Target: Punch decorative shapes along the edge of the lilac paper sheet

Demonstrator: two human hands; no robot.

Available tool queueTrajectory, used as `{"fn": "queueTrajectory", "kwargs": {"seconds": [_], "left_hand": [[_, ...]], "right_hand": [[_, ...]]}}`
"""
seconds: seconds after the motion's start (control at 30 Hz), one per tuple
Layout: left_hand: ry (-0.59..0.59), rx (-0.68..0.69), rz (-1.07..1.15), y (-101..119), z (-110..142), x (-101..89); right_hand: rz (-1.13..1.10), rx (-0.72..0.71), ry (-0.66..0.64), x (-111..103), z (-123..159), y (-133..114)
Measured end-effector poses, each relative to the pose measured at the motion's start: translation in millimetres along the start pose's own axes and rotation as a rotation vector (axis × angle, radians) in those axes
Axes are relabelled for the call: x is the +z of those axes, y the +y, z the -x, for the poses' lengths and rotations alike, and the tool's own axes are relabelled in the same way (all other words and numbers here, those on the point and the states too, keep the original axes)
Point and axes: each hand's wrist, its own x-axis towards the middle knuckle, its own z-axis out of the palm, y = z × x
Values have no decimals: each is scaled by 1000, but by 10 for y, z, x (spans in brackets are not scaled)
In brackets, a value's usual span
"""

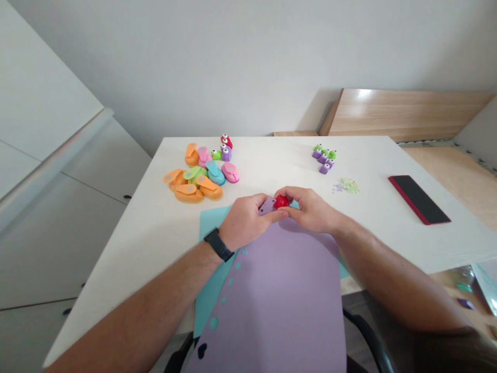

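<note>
A large purple sheet point(287, 295) slopes from the table toward me, with punched shapes along its left edge. My left hand point(246, 217), wearing a dark watch, pinches the far edge of this sheet, its thumb reaching the red punch. My right hand point(312, 210) is closed around the small red craft punch point(281, 202), which sits at the sheet's far edge. Small holes show in the sheet just left of the punch. Under the purple sheet lies a turquoise sheet point(212, 298).
Several larger lever punches point(188, 193) are grouped at the back left, beside small punches with eyes point(225, 152). More small green and purple punches point(324, 157) stand back right, near tiny cutouts point(348, 186). A dark, red-edged flat object point(418, 199) lies far right.
</note>
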Motion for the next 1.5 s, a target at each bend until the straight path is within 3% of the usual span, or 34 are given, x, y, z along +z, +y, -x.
{"fn": "queueTrajectory", "kwargs": {"seconds": [0.77,1.23,1.5], "left_hand": [[6,21,30,-36,-33,6],[-22,-6,258,-18,-2,-13],[-47,-5,152,-37,2,-21]], "right_hand": [[40,9,27,19,-14,-13],[-27,-19,7,-137,26,-28],[-46,11,20,-218,32,-13]]}}
